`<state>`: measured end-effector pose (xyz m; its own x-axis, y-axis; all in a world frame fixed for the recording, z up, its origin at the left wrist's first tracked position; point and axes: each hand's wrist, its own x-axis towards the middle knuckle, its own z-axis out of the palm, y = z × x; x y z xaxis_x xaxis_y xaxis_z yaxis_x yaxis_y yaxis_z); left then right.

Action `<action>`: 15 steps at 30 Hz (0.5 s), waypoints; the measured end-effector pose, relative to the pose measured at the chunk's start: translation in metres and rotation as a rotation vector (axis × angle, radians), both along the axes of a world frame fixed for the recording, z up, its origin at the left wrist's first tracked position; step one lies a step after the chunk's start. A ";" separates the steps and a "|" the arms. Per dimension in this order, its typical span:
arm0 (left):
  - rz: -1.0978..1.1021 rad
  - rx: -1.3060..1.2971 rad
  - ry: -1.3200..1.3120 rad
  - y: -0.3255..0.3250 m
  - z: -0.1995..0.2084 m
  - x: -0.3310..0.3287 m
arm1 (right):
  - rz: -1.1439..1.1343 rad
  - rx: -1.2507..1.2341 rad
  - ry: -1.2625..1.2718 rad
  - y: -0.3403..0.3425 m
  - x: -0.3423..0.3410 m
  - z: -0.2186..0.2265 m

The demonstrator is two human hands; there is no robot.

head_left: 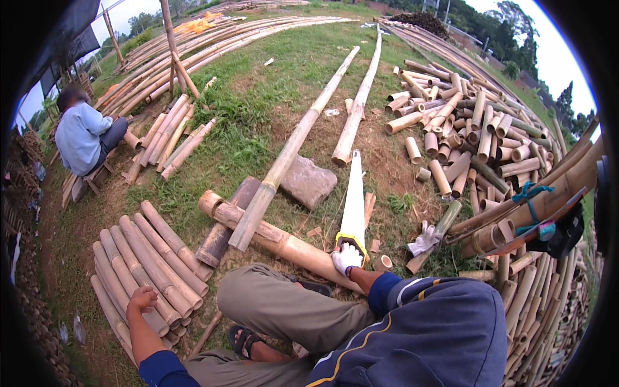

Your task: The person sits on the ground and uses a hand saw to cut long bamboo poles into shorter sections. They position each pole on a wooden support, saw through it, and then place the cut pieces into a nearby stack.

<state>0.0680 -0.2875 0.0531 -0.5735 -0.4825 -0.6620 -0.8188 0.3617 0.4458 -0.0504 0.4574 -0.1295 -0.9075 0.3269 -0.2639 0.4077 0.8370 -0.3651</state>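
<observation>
My right hand (347, 258), in a white work glove, is wrapped round the yellow-and-black handle of a handsaw (353, 200). The saw's pale blade points away from me, beside a thick bamboo log (290, 245) that lies crosswise before my knees. My bare left hand (143, 300) is over a stack of cut bamboo lengths (161, 267); its fingers are loosely bent, with nothing seen in them. Whether it touches the bamboo is unclear. Across the log rests the near end of a long bamboo pole (293, 158).
A dark log piece (227, 222) and a flat stone (309, 182) lie near the crosswise log. Another long pole (361, 103) stretches away. Short bamboo pieces (480, 129) are heaped at right, with a loose white glove (423, 238) nearby. A person (84, 132) sits at far left.
</observation>
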 end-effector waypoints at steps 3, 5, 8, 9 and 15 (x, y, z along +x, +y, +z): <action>0.010 0.013 0.010 -0.009 -0.005 0.005 | 0.015 -0.017 0.006 -0.004 0.000 0.003; 0.017 0.006 0.000 -0.007 -0.005 0.005 | 0.013 -0.012 -0.007 -0.005 0.001 0.006; 0.014 0.000 0.010 0.001 -0.003 0.004 | 0.006 -0.022 -0.042 0.000 0.000 0.009; 0.013 -0.005 0.011 0.003 -0.003 0.004 | 0.006 -0.008 -0.029 0.000 0.002 0.008; 0.012 -0.042 -0.010 -0.004 -0.001 0.014 | 0.031 0.008 -0.028 -0.009 -0.003 0.006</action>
